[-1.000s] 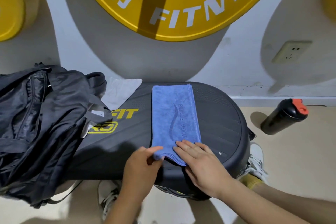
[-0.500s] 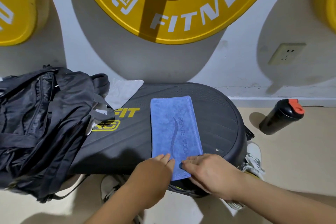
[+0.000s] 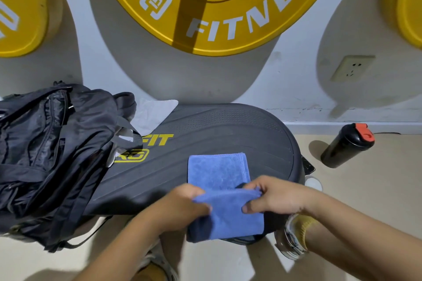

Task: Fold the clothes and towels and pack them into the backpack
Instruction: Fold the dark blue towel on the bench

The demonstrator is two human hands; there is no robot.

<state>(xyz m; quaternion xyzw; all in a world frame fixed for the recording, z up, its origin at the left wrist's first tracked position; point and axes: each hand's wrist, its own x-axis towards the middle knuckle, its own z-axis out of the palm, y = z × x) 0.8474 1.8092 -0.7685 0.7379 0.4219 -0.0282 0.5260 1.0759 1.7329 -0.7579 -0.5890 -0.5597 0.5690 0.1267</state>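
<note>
- While both hands hold up its near end, the blue towel (image 3: 217,171) lies on the black step platform (image 3: 228,130), its long axis running up the frame.
- The left hand (image 3: 182,207) pinches the left side and the right hand (image 3: 274,196) the right, fingers curled on the cloth.
- The far end lies flat, directly above the hands, so the fold probably goes up-frame.
- The black backpack (image 3: 57,148) sits at frame left, nearer the left hand.

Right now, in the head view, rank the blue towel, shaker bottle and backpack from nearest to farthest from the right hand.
1. blue towel: pinched in the right hand.
2. black shaker bottle: on the floor, to its right.
3. black backpack: far to the left.
</note>
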